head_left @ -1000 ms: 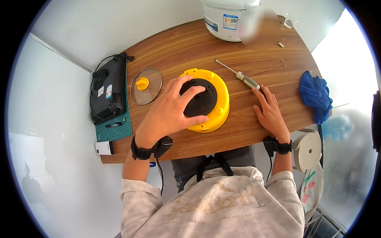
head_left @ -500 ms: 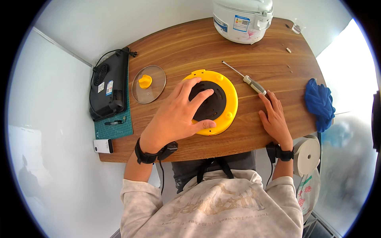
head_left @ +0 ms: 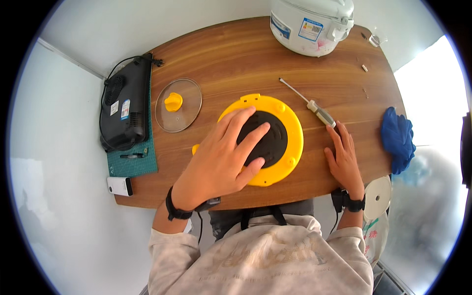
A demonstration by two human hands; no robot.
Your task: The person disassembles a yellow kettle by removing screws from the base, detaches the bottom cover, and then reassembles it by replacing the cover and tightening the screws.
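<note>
A round yellow appliance [head_left: 295, 132] with a black slotted centre plate [head_left: 275, 140] lies on the wooden table in front of me. My left hand [head_left: 216, 152] is spread over its left half, thumb and fingers apart, fingertips on or just above the black plate; contact is hard to make out. A small yellow knob or handle [head_left: 195, 148] pokes out left of that hand. On the right, my right hand [head_left: 345, 160] rests flat on the table, fingers extended. Its fingertips touch or nearly touch the handle end of a screwdriver [head_left: 320, 113], whose shaft points away to the far left.
A glass lid [head_left: 189, 110] with a yellow knob lies left. Beyond it, a black appliance [head_left: 129, 98] with a cord sits on a green mat [head_left: 130, 167], near a white power bank [head_left: 119, 186]. A white rice cooker [head_left: 300, 29] stands far back; a blue cloth [head_left: 397, 137] hangs at right.
My view has shifted slightly and closer, so the things look larger. The yellow knob beside my left hand has come into sight. Both hands keep nearly the same places.
</note>
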